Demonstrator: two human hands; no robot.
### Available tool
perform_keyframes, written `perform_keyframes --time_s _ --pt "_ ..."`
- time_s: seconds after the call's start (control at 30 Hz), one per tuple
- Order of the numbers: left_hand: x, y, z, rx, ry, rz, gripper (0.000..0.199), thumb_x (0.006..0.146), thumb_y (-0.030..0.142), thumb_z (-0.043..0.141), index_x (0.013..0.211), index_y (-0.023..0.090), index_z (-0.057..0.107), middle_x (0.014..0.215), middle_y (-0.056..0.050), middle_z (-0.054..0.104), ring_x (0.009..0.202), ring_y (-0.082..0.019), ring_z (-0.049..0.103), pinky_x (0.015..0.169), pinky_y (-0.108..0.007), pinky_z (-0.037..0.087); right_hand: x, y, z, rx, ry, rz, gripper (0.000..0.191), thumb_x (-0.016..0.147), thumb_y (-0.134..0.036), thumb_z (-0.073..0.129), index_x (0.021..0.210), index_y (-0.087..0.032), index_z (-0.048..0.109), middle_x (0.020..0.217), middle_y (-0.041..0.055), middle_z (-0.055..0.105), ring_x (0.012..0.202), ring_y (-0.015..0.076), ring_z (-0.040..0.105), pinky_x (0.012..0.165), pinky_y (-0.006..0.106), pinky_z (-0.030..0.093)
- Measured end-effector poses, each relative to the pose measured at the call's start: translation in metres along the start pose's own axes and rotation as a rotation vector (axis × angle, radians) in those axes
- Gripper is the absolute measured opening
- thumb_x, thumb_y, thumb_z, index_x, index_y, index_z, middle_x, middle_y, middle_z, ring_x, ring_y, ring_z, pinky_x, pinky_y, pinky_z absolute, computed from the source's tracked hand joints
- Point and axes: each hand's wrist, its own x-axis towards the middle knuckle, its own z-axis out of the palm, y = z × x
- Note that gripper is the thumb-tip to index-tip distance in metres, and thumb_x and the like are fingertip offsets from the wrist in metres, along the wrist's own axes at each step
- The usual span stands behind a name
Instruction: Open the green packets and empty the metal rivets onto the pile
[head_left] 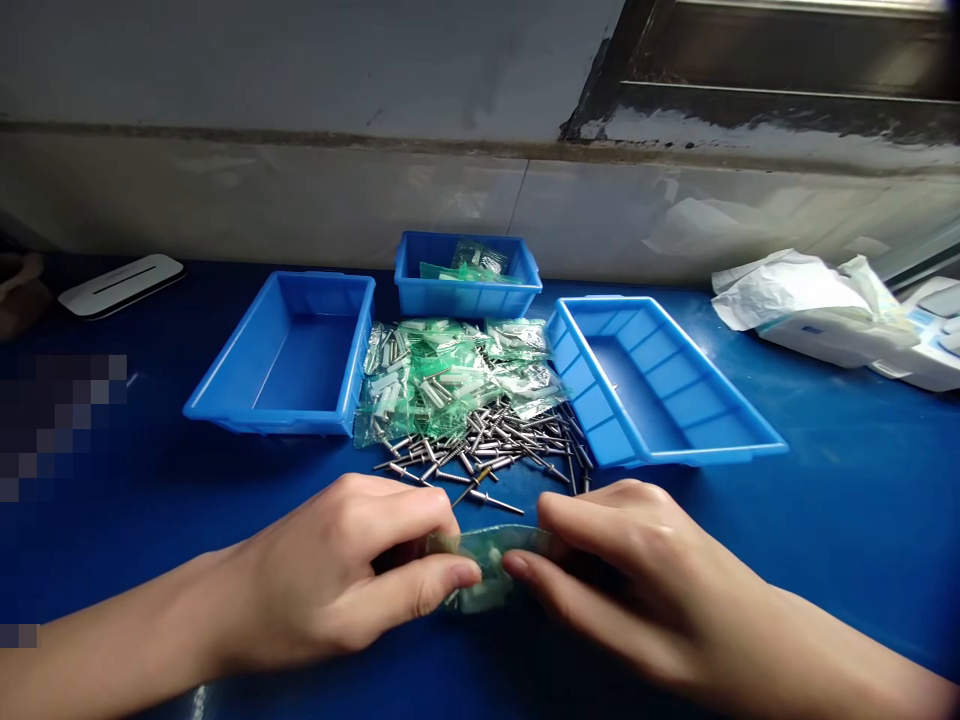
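Between my two hands is a small green-tinted clear plastic bag point(491, 570) with pale pieces inside, too blurred to name. My left hand point(360, 560) pinches its left side between thumb and fingers. On the opposite side, my right hand point(630, 570) grips the bag the same way, thumb towards me. Just beyond my hands lies a loose pile of metal pop rivets point(502, 440), with a few screws among them. Behind that pile, filled plastic bags point(442, 375) are heaped, showing white plugs and screws through the film.
Blue bins stand around the heap: a left bin point(262, 425), a right bin point(660, 455) and a back bin point(469, 300) with bags inside. A white flat device point(124, 285) lies far left. Crumpled white paper point(787, 290) sits on boxes at right. A wall runs behind.
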Motion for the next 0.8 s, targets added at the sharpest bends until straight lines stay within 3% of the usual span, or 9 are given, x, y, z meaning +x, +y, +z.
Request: perform_keyframes --time_s 0.1,0.17,0.27,0.43,0.5,0.6,0.7,0.77,0.8 --pt "-0.002 0.000 0.002 -0.052 0.032 0.015 0.020 0.097 0.016 0.051 0.078 0.020 0.050 0.083 0.003 0.061 0.072 -0.011 0.058 0.067 -0.018 0.045 -0.001 0.001 0.002 0.004 0.023 -0.025 0.037 0.099 -0.022 0.050 0.064 -0.025 0.038 0.048 -0.0088 0.040 0.037 0.0091 0.038 0.042 0.025 0.029" --pt "-0.003 0.000 0.003 -0.074 0.015 0.010 0.016 0.098 0.016 0.050 0.083 0.020 0.054 0.091 0.002 0.064 0.078 -0.012 0.061 0.072 -0.019 0.047 -0.002 -0.001 0.001 0.053 0.005 -0.024 0.029 0.098 -0.020 0.054 0.069 -0.023 0.050 0.052 -0.0071 0.052 0.041 0.0095 0.048 0.044 0.023 0.035" --pt "-0.004 0.000 0.003 -0.107 -0.003 -0.030 0.016 0.099 0.018 0.054 0.084 0.020 0.055 0.095 0.002 0.063 0.084 -0.013 0.062 0.075 -0.018 0.050 -0.001 -0.006 -0.002 0.170 -0.030 0.051 0.006 0.091 -0.022 0.069 0.089 -0.019 0.064 0.073 -0.0017 0.072 0.060 0.0132 0.067 0.054 0.021 0.047" --pt "-0.006 0.001 0.002 -0.177 0.021 0.018 0.008 0.093 0.021 0.065 0.100 0.024 0.062 0.111 0.000 0.058 0.098 -0.015 0.062 0.075 -0.014 0.054 0.004 -0.014 -0.005 0.352 -0.036 0.155 0.029 0.073 -0.027 0.089 0.091 -0.023 0.066 0.082 -0.0045 0.076 0.066 0.0134 0.072 0.058 0.017 0.054" --pt "-0.006 0.002 0.003 -0.177 0.009 0.024 0.016 0.094 0.018 0.061 0.108 0.026 0.063 0.114 0.000 0.057 0.101 -0.015 0.062 0.079 -0.014 0.054 0.004 -0.014 -0.003 0.336 0.021 0.147 0.026 0.073 -0.022 0.086 0.088 -0.024 0.065 0.078 -0.0051 0.074 0.062 0.0135 0.070 0.056 0.018 0.054" --pt "-0.006 0.001 0.005 -0.138 0.016 0.004 0.018 0.095 0.012 0.055 0.106 0.025 0.063 0.108 0.001 0.058 0.091 -0.012 0.063 0.080 -0.016 0.054 0.002 -0.011 -0.001 0.276 0.081 0.091 0.013 0.082 -0.016 0.068 0.077 -0.024 0.060 0.066 -0.0043 0.069 0.051 0.0136 0.064 0.048 0.020 0.052" --pt "-0.007 -0.002 0.011 -0.194 0.138 -0.061 0.018 0.094 0.015 0.060 0.108 0.026 0.058 0.095 0.003 0.060 0.083 -0.011 0.063 0.075 -0.017 0.054 0.001 -0.011 -0.004 0.230 0.096 0.036 0.016 0.081 -0.011 0.054 0.073 -0.024 0.057 0.063 -0.0019 0.067 0.050 0.0142 0.063 0.048 0.021 0.052" --pt "-0.008 -0.003 0.014 -0.277 0.209 -0.166 0.029 0.095 0.020 0.063 0.120 0.032 0.054 0.095 0.004 0.061 0.084 -0.012 0.064 0.071 -0.015 0.054 0.002 -0.013 -0.007 0.233 0.106 0.026 0.018 0.082 -0.010 0.052 0.072 -0.024 0.058 0.062 -0.0017 0.067 0.048 0.0139 0.062 0.049 0.021 0.052" --pt "-0.008 -0.003 0.014 -0.289 0.190 -0.188 0.033 0.095 0.023 0.064 0.124 0.034 0.053 0.097 0.004 0.062 0.082 -0.011 0.065 0.068 -0.015 0.054 0.003 -0.014 -0.008 0.243 0.100 0.021 0.018 0.083 -0.011 0.052 0.073 -0.025 0.058 0.063 -0.0013 0.068 0.048 0.0142 0.062 0.050 0.021 0.053"
